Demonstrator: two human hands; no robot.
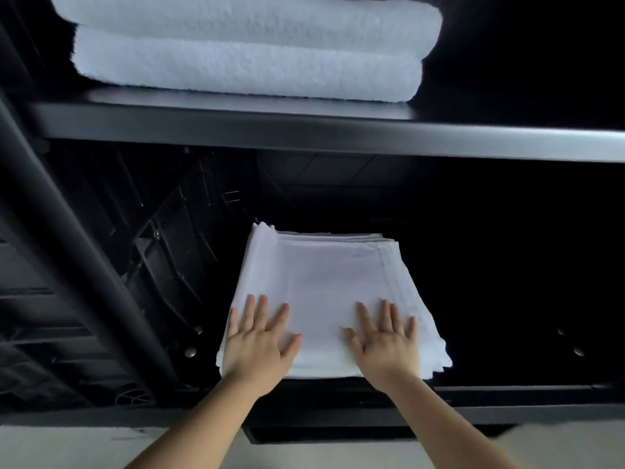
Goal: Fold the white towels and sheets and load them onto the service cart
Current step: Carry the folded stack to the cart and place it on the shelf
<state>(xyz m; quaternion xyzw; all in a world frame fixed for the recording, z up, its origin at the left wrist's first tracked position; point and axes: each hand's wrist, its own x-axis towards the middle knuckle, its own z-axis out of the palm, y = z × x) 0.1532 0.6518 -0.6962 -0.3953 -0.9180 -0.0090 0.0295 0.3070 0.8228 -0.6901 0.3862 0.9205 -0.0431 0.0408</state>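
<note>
She is bent at the service cart [304, 137], a dark shelved frame, with both arms reaching into its lower shelf [507, 389]. A folded white sheet [324, 282] lies there, a flat stack of many thin layers, its near edge sitting right at the shelf's front lip. The left hand [258, 343] and the right hand [385, 346] both rest palm-down on the near end of that stack, fingers straight and spread, gripping nothing, simply pressing the cloth flat. They sit side by side, the left toward the stack's left edge and the right toward its right, with a bare strip of sheet between them.

The relation that matters: the sheet runs lengthwise away from her, from the near lip toward the dark back of the shelf, and its bulk lies directly beyond her fingertips. Neither hand is noticeably nearer; they are level with each other. I would judge that any further seating means a straight push away from her with both palms together, since an uneven shove could skew the stack. To its right the shelf is dark and I cannot tell what, if anything, is there.

On the shelf above, at the far left, two thick folded white towels [247, 45] lie stacked one on the other, rolled edges facing out.

I can read no brand, label or writing anywhere on the cart or the linen.
</note>
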